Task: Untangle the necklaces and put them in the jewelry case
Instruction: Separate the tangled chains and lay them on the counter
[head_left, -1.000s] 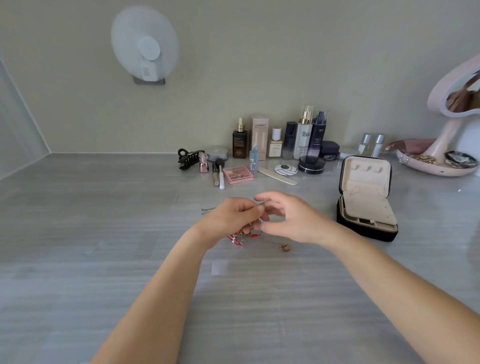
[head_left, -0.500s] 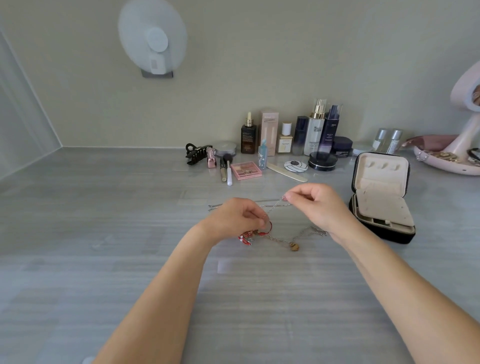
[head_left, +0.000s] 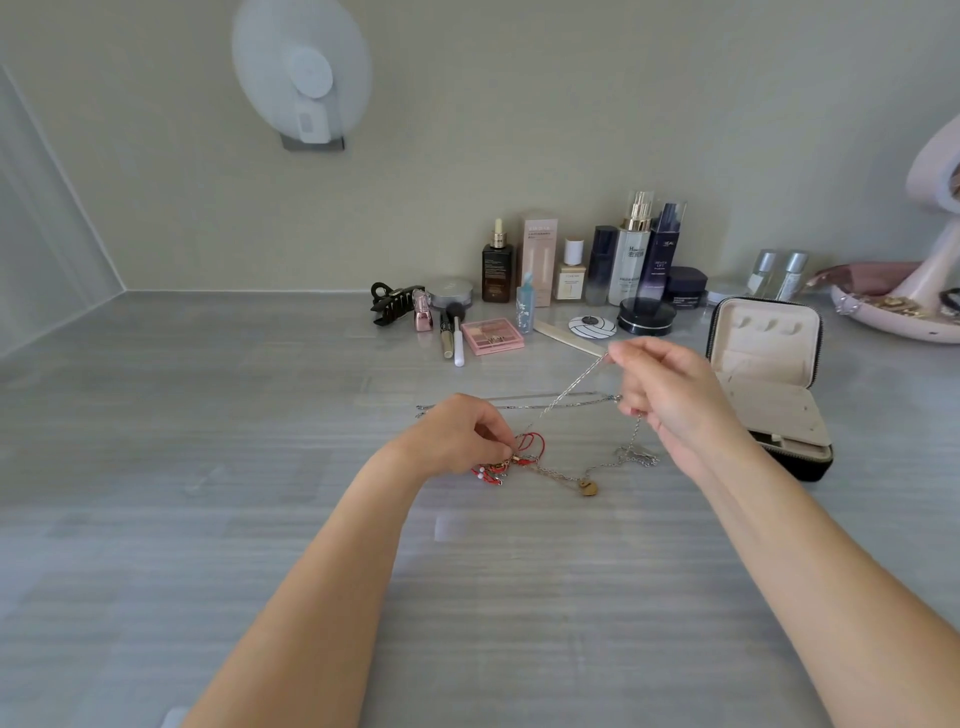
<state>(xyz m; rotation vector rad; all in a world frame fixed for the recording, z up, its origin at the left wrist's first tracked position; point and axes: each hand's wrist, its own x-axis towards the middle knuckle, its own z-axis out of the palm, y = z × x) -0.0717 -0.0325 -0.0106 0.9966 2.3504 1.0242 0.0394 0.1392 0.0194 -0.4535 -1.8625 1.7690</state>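
right hand (head_left: 670, 400) grip pinches silver chain (head_left: 571, 387), lifted taut above worktop (head_left: 260, 467). left hand (head_left: 457, 434) grip pins red cord tangle (head_left: 519, 457) down. open jewelry case (head_left: 769, 384) just right.

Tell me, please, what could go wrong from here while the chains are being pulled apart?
The right hand draws the silver chain taut while the left hand pins the red cord tangle; pulling harder might tighten the knot or snap a link. The gold pendant chain, still caught in it, could be dragged along the table.
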